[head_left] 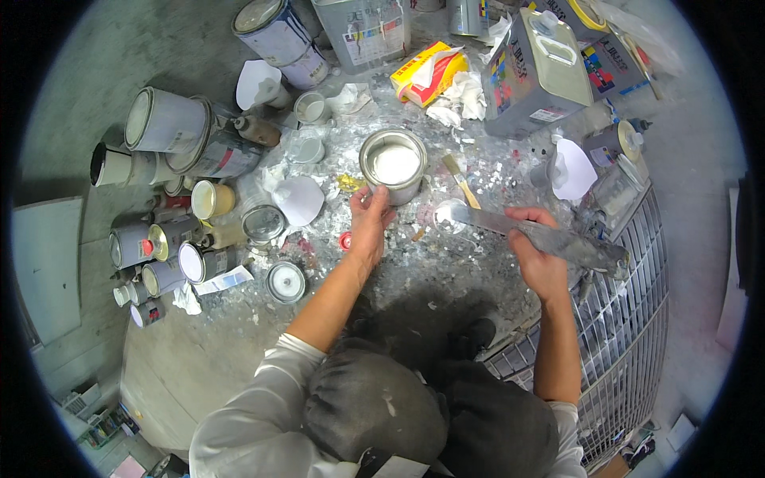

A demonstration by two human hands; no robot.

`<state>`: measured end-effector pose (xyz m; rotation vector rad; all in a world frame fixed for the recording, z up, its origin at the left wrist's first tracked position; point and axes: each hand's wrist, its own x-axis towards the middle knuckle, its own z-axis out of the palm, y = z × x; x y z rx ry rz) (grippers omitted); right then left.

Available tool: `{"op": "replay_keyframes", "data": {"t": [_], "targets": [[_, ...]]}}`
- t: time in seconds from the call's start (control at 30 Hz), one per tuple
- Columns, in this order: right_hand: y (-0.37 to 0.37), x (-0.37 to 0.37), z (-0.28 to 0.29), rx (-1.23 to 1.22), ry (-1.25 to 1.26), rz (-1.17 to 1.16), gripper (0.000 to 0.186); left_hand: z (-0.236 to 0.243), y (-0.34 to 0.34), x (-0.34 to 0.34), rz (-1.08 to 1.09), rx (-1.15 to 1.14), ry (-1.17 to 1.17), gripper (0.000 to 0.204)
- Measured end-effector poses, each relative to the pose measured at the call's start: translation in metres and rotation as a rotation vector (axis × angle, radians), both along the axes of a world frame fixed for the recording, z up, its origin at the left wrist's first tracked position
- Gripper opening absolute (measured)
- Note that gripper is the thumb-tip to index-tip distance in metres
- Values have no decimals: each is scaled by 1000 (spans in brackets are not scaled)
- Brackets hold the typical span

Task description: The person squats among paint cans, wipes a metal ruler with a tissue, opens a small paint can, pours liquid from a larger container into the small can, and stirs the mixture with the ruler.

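My left hand grips the lower near side of an uncovered metal paint can, which holds white paint. A long flat metal spatula is in my right hand, with its dark, crusted handle pointing right. White paint coats the blade's tip, just right of the can and apart from it. Near that tip lies a flat brush with a wooden handle. A can lid, white in its middle, rests left of my left forearm. Beside my left wrist is a small red cap.
Stacked cans and bottles line the left side. A yellow and red tissue box with crumpled tissues lies at the back. A large square tin stands at back right, a white paper cup nearer. Metal grating runs along the right.
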<state>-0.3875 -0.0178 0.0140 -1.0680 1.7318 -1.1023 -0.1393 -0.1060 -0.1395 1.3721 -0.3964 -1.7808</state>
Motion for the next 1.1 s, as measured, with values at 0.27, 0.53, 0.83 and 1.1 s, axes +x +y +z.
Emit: {"op": "replay_keyframes", "data": {"t": [0.27,0.53,0.83,1.1], "targets": [[3,-6,-3,30,3,33,27,17,-21,-11,1,-12,-13,90],[12,1,-6,6,-26,-15,23,45,-36,29,-322,-160,-276,82],[21,5,3,95,-79,-7,22,103,-47,23,-764,-264,-565,88],[26,2,-3,138,-37,-17,23,132,-51,-7,-937,-343,-857,92]]}}
